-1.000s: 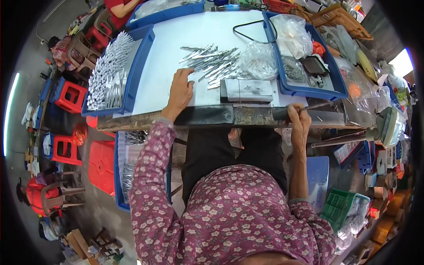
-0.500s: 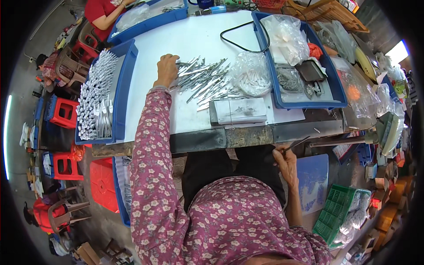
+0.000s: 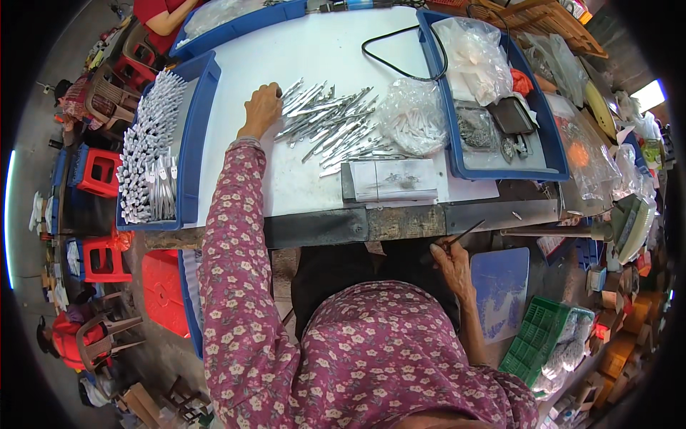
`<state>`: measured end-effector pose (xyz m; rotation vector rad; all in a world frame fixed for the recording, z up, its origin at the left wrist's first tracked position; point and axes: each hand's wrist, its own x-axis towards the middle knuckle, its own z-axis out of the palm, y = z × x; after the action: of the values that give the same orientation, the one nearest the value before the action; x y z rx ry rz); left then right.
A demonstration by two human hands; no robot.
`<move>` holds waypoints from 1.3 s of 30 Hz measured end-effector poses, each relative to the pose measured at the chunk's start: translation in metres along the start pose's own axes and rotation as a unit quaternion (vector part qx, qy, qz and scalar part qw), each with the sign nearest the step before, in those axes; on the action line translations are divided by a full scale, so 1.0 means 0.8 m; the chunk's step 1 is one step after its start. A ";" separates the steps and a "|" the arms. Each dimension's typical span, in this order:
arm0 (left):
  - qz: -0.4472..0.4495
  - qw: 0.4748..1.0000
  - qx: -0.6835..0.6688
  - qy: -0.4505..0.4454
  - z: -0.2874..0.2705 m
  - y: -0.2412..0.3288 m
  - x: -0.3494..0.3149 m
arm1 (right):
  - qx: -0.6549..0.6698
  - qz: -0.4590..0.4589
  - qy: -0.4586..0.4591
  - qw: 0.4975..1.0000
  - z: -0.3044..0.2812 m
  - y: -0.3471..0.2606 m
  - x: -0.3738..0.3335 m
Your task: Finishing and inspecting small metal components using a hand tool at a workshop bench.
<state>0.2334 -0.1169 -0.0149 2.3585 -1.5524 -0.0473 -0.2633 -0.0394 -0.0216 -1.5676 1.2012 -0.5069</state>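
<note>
My left hand (image 3: 262,109) is over the white table top (image 3: 236,191), at the left end of a loose pile of thin metal pieces (image 3: 330,121). Its fingers are curled in; what they hold, if anything, is hidden. Low beside the table's front edge, my right hand (image 3: 454,266) is closed around a thin, dark pointed tool (image 3: 469,234), whose exact kind I cannot make out. The tool's tip slants up and to the right. In front of the pile lies a block topped with smudged white paper (image 3: 395,179). A clear bag of small pale pieces (image 3: 414,118) adjoins the pile.
On the left, a blue tray (image 3: 204,118) holds many white-wrapped slim pieces (image 3: 153,132). Another blue tray (image 3: 509,174), holding bags and a dark box, stands at right. A black cord (image 3: 389,44) loops across the far table. A co-worker's red sleeve (image 3: 153,11) shows far left.
My left hand has shifted slightly left, still by the pile's left end, its fingers curled. The right hand has moved a little left and lower, with the dark tool slanting more steeply.
</note>
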 end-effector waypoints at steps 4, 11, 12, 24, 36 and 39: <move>-0.013 0.996 -0.076 -0.053 -0.004 0.002 0.017 | 0.009 -0.015 -0.003 1.000 0.004 0.002 -0.002; -0.015 0.976 -0.216 -0.006 0.014 0.033 0.015 | -0.010 -0.024 0.006 1.000 0.009 0.010 -0.006; -0.067 0.974 -0.217 -0.018 -0.001 0.064 0.006 | -0.005 -0.022 0.005 1.000 0.008 0.013 -0.007; -0.011 0.995 -0.050 -0.087 -0.004 0.133 -0.024 | -0.021 -0.014 -0.032 0.999 0.017 0.025 -0.008; -0.018 0.997 -0.042 -0.063 0.011 0.153 -0.030 | -0.044 -0.004 -0.054 0.998 0.028 0.035 -0.014; -0.012 0.998 -0.045 -0.048 0.011 0.159 -0.035 | -0.053 -0.003 -0.063 0.997 0.029 0.033 -0.014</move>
<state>0.1072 -0.1399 0.0078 2.3342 -1.5319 -0.2336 -0.2610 -0.0172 -0.0504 -1.6681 1.1425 -0.3491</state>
